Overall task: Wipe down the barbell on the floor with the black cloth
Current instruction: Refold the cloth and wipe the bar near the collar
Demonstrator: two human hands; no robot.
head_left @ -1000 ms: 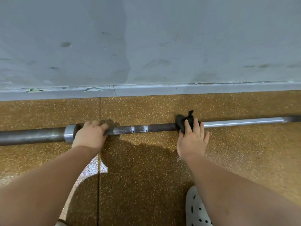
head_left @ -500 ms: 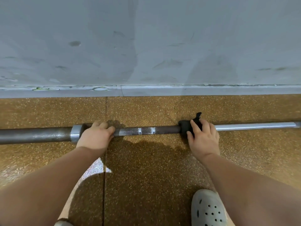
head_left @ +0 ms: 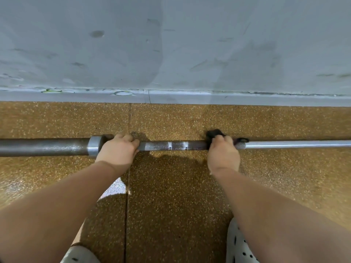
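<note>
A long steel barbell (head_left: 176, 145) lies across the speckled brown floor, parallel to the wall. Its thick dark sleeve runs off to the left, and a bright smooth shaft runs off to the right. My left hand (head_left: 117, 150) grips the shaft just right of the silver collar (head_left: 94, 146). My right hand (head_left: 223, 152) is closed over the knurled shaft with the black cloth (head_left: 213, 134) wrapped under it. Bits of cloth stick out behind and to the right of my fingers.
A grey scuffed wall (head_left: 171, 44) with a pale skirting strip stands just behind the bar. A seam in the floor mats (head_left: 129, 186) runs toward me. White perforated clogs (head_left: 239, 247) show at the bottom edge, below my arms.
My right hand has curled tighter over the bar and cloth, rolling the cloth around the shaft. The left hand keeps its grip by the collar. The camera has come closer.
</note>
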